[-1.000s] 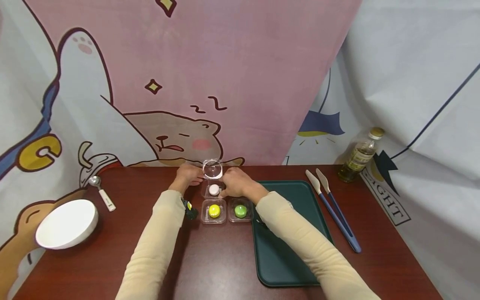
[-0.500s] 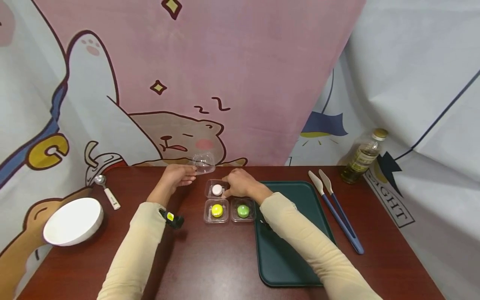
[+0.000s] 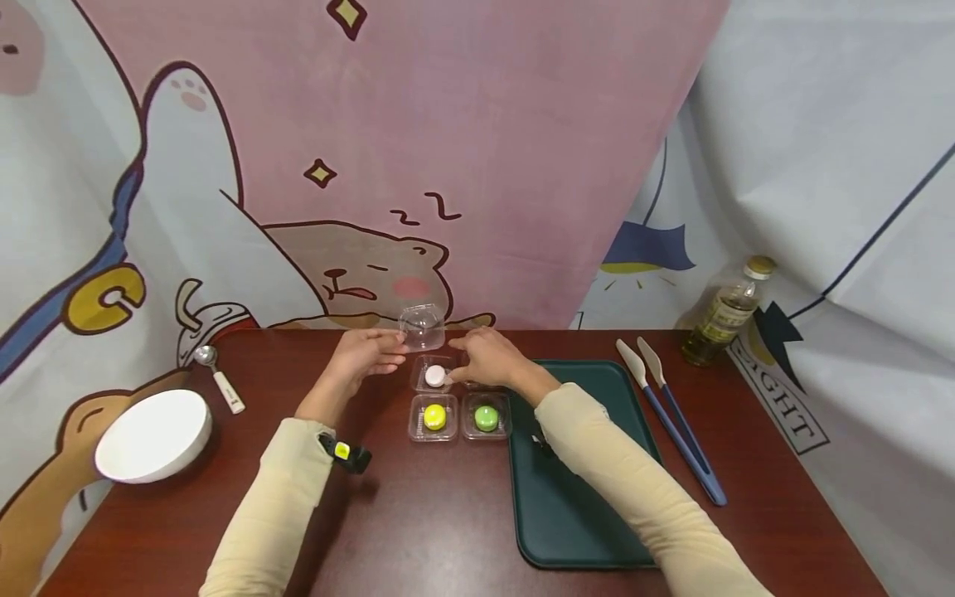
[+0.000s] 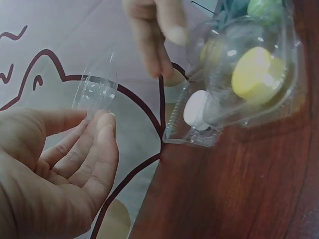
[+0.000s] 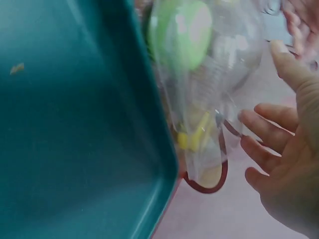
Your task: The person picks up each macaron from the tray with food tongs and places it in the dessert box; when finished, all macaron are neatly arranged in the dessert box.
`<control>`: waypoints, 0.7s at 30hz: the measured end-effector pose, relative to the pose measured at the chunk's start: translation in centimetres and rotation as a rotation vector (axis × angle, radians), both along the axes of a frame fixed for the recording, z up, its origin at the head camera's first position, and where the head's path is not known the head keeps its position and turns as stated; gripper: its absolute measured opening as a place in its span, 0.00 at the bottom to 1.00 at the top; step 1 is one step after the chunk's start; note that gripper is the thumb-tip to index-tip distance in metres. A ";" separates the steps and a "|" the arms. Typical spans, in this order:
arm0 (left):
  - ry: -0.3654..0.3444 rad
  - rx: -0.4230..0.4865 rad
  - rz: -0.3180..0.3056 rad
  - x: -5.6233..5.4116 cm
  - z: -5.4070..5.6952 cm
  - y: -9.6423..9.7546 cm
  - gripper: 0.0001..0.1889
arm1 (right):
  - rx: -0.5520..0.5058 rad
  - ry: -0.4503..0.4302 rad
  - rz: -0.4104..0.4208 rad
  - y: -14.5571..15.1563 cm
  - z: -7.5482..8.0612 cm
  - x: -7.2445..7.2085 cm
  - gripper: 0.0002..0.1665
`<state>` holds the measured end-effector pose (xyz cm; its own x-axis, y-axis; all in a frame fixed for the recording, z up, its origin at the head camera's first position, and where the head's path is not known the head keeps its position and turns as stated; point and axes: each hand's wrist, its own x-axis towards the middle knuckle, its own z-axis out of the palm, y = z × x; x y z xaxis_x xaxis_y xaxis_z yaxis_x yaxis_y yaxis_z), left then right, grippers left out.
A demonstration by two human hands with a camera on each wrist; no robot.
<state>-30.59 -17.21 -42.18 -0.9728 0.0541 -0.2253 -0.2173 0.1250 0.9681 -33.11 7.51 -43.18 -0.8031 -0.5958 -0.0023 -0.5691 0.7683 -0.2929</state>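
My left hand (image 3: 366, 352) pinches a clear plastic lid (image 3: 422, 327) by its edge, thumb against fingertips; in the left wrist view the lid (image 4: 97, 89) stands edge-on. Below it, a small clear box (image 3: 420, 383) holds a white macaron (image 3: 435, 376). My right hand (image 3: 488, 358) hovers beside that box with its fingers spread, thumb close to the white macaron. In front are a boxed yellow macaron (image 3: 434, 417) and a boxed green macaron (image 3: 487, 418). Another yellow piece (image 5: 194, 135), in clear plastic, shows in the right wrist view; my right hand hides it from the head view.
A dark green tray (image 3: 574, 497) lies under my right forearm. Further right are blue-handled tongs (image 3: 675, 423) and an oil bottle (image 3: 722, 319). A white bowl (image 3: 154, 437) and a scoop (image 3: 220, 379) are at left. A printed cloth (image 3: 537, 166) hangs behind the table.
My left hand has lifted the lid off the white macaron's box and drawn it left, then slightly back right. The right hand has shifted slightly right, away from the white macaron.
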 end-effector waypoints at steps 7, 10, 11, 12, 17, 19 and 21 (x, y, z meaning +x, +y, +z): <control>0.077 -0.072 0.070 0.3 -0.3 1.0 0.18 | -0.296 -0.183 -0.056 1.6 1.1 -0.1 0.38; 0.148 -0.124 0.112 0.3 -0.4 1.8 0.16 | -0.381 -0.165 -0.068 1.5 1.4 -0.1 0.32; 0.170 -0.141 0.120 0.4 -0.4 2.0 0.15 | -0.402 -0.158 -0.072 1.4 1.5 -0.2 0.30; 0.188 -0.158 0.124 0.4 -0.4 2.3 0.15 | -0.426 -0.159 -0.080 1.3 1.5 -0.2 0.28; 0.237 -0.205 0.137 0.8 -0.5 3.2 0.13 | -0.486 -0.132 -0.137 0.6 1.2 0.0 0.18; 0.256 -0.213 0.133 1.0 -0.5 3.2 0.13 | -0.483 -0.096 -0.157 0.4 1.0 0.1 0.17; 0.270 -0.220 0.112 1.2 -0.5 3.2 0.13 | -0.467 -0.054 -0.179 0.2 0.9 0.3 0.15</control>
<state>-29.39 -14.03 -42.72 -0.9959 -0.0774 0.0465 0.0188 0.3264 0.9451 -32.84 7.72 -42.27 -0.8990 -0.3958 0.1873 -0.4148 0.6328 -0.6538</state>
